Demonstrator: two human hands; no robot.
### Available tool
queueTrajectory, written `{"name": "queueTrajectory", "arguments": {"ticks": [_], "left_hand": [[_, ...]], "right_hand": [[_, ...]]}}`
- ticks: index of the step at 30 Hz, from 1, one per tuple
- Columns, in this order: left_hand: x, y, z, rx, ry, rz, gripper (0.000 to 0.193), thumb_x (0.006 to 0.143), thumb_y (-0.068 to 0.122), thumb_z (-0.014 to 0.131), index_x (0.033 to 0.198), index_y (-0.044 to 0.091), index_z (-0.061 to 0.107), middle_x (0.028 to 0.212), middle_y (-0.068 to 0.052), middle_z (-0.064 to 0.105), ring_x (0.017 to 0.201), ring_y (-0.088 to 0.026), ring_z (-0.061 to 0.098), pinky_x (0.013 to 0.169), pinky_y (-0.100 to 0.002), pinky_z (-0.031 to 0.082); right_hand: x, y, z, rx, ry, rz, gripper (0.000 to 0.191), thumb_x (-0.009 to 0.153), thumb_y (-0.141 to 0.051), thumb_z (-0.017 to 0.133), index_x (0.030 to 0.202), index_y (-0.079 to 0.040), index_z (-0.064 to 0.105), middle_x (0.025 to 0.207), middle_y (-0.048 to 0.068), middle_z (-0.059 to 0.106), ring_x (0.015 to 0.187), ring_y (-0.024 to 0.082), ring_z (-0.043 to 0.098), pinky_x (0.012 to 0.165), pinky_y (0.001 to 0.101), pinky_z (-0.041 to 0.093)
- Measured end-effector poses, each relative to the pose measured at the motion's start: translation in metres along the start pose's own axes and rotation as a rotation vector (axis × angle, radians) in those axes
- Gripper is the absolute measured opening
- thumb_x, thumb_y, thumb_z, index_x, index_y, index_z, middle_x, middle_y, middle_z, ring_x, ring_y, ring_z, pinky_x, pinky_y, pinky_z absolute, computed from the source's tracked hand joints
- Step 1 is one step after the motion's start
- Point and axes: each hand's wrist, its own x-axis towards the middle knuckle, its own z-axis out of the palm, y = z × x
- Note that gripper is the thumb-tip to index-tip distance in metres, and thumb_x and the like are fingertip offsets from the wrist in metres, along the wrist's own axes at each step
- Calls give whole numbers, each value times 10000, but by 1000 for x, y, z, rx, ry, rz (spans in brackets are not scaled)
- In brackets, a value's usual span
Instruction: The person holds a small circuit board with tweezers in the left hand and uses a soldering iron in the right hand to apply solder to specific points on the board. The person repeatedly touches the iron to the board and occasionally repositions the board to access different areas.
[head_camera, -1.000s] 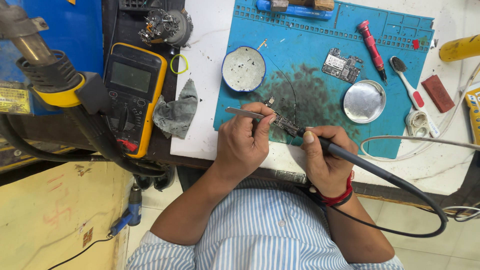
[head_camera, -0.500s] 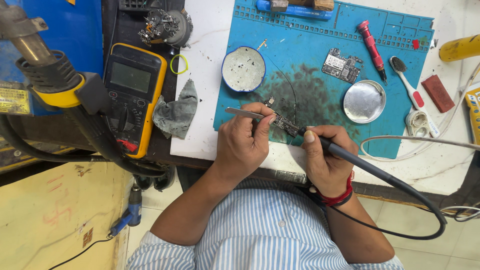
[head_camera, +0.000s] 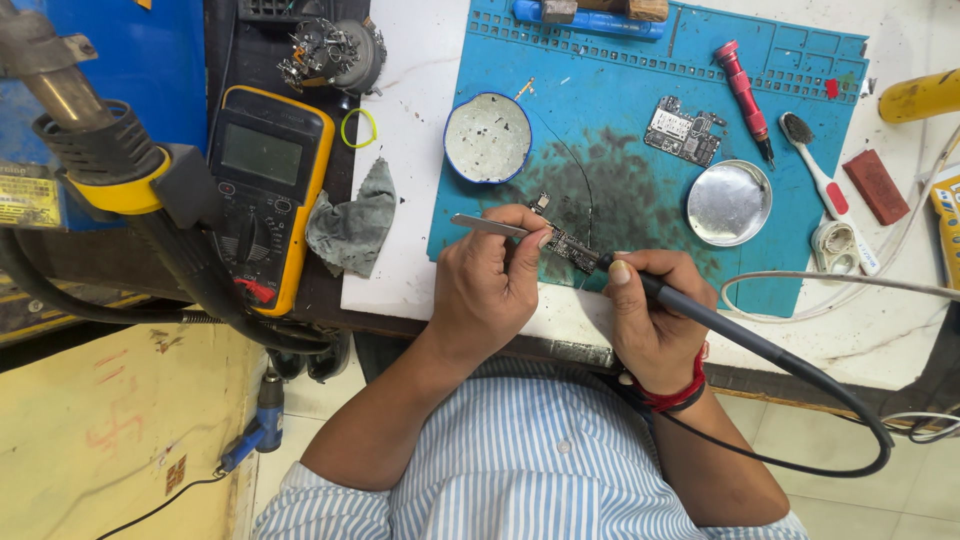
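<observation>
My left hand (head_camera: 492, 282) pinches metal tweezers (head_camera: 482, 224), their tips resting on a small dark circuit board (head_camera: 572, 248) at the near edge of the blue work mat (head_camera: 620, 110). My right hand (head_camera: 655, 318) grips a black soldering iron (head_camera: 700, 310) like a pen. Its tip touches the same small board. The iron's black cable (head_camera: 850, 410) loops off to the right and under my arm.
On the mat lie a white round dish (head_camera: 487, 137), a metal lid (head_camera: 729, 203), a larger circuit board (head_camera: 684, 130), a red screwdriver (head_camera: 742, 92) and a toothbrush (head_camera: 820, 182). A yellow multimeter (head_camera: 264, 190), a grey rag (head_camera: 352, 222) and a hot-air nozzle (head_camera: 85, 120) sit left.
</observation>
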Motion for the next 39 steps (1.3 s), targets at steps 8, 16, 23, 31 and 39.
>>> {"name": "queueTrajectory", "arguments": {"ticks": [8,16,23,31,39], "left_hand": [[0,-1,0,-6,1,8,120,1035,56,672,1077,17,566,950,-61,714,626,-136,654,571,-295,511],[0,-1,0,-12,0,-1,119,1037,62,671,1085,22,569,915,-55,712,611,-134,651,558,-292,508],[0,-1,1,-3,4,1,123,1033,64,676,1086,26,572,903,-58,713,600,-134,643,553,-296,502],[0,0,0,3,5,13,126,1035,66,678,1083,27,568,944,-59,715,623,-147,653,577,-303,514],[1,0,0,5,1,11,118,1036,69,673,1077,27,571,949,-60,716,628,-151,661,580,-305,517]], "right_hand": [[1,-1,0,6,-14,-7,114,1061,-87,673,1085,15,628,773,36,664,694,79,632,645,210,485],[1,-3,0,14,-16,11,125,1059,-91,673,1080,23,628,772,41,658,689,78,622,640,212,476],[1,-3,-1,16,-24,5,129,1059,-98,670,1079,23,630,767,39,663,685,80,626,638,212,477],[1,-2,0,24,-23,20,126,1060,-96,670,1078,22,629,778,39,665,702,77,631,649,212,483],[1,-4,0,35,-34,17,115,1057,-80,666,1078,25,627,777,39,663,700,75,623,649,210,482]]}}
